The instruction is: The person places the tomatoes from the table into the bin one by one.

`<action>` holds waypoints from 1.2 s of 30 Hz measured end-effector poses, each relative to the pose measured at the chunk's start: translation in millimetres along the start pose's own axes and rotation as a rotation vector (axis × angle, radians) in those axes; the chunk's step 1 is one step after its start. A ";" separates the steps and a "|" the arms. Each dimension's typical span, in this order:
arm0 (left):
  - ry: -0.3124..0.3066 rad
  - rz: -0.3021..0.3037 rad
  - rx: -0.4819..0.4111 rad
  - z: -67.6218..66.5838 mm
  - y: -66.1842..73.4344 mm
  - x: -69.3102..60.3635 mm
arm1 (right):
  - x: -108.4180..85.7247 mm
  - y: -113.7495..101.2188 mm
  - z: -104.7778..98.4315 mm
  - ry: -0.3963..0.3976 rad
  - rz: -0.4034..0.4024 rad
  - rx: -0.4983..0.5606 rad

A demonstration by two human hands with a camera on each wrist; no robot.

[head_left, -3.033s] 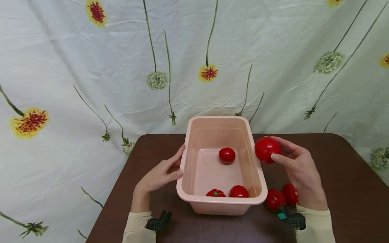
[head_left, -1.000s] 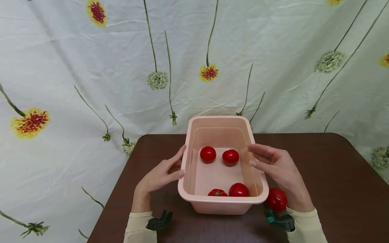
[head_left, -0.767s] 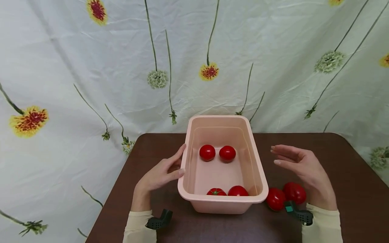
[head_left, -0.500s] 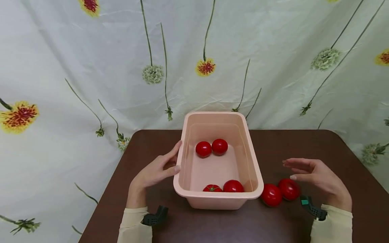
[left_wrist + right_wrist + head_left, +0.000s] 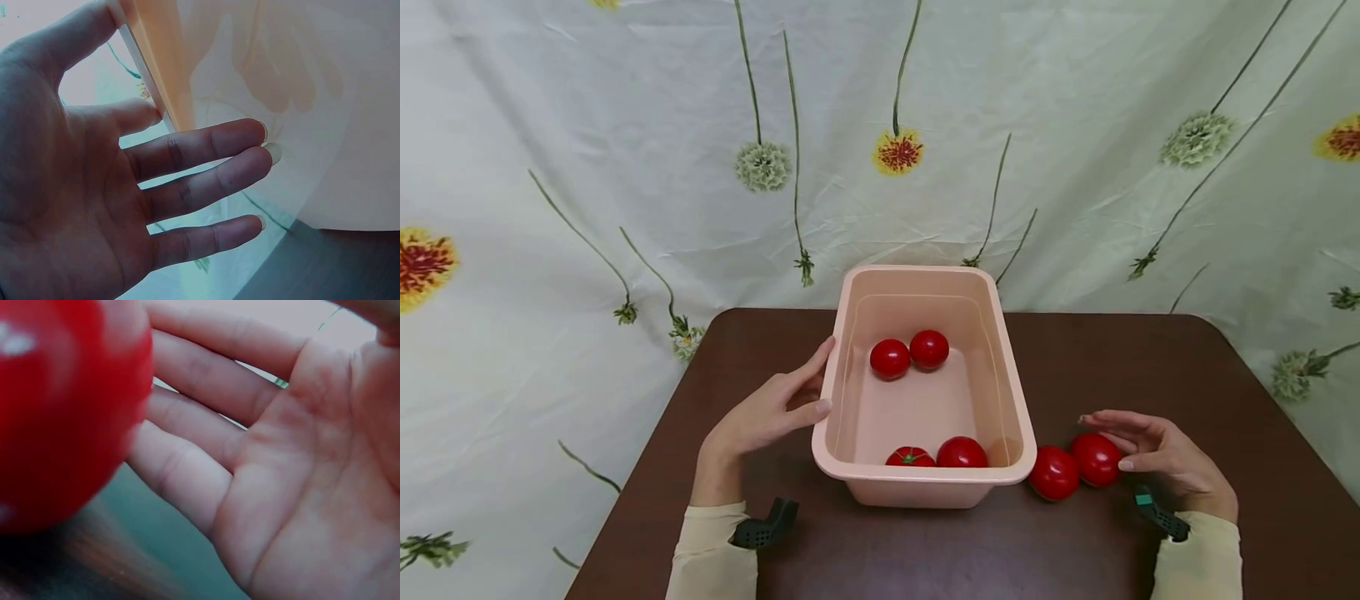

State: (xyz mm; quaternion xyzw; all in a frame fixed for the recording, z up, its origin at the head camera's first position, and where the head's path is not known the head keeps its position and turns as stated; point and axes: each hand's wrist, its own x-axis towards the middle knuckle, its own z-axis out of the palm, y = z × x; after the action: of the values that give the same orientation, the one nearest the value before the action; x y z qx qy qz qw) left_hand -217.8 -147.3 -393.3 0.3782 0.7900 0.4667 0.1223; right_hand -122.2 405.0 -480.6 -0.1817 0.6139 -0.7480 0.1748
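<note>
A pink plastic bin (image 5: 925, 475) stands on the table with several red tomatoes in it: two toward the far end, including one tomato (image 5: 890, 359), and two partly hidden by the near rim. My left hand (image 5: 767, 417) touches the bin's left rim with thumb and index fingertips; in the left wrist view its other fingers (image 5: 206, 184) stretch out straight beside the bin wall. Right of the bin lie two more tomatoes side by side. At the farther-right tomato (image 5: 1095, 459), my right hand (image 5: 1172, 458) reaches round with loosely bent fingers. In the right wrist view that tomato (image 5: 62, 419) hides the fingertips.
The dark brown table (image 5: 1150, 367) has rounded far corners. Behind it hangs a pale flower-print cloth (image 5: 1000, 83). The other loose tomato (image 5: 1054, 473) sits close against the bin's right near corner. Each wrist wears a black camera mount (image 5: 766, 527).
My right hand let go of a tomato inside the bin, withdrew right, and came down to a loose tomato. Tomatoes in the bin rolled slightly left. My left hand stays at the rim.
</note>
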 end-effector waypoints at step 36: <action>-0.010 -0.002 -0.045 0.4 -1.1 0.8 | 29.1 8.0 8.6 0.224 0.063 -0.245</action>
State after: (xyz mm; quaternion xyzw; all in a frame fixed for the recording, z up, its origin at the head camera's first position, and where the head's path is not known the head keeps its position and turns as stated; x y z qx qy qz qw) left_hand -218.7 -146.7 -394.3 0.3769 0.7791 0.4824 0.1351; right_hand -143.0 382.1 -485.3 -0.0979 0.7215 -0.6774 0.1052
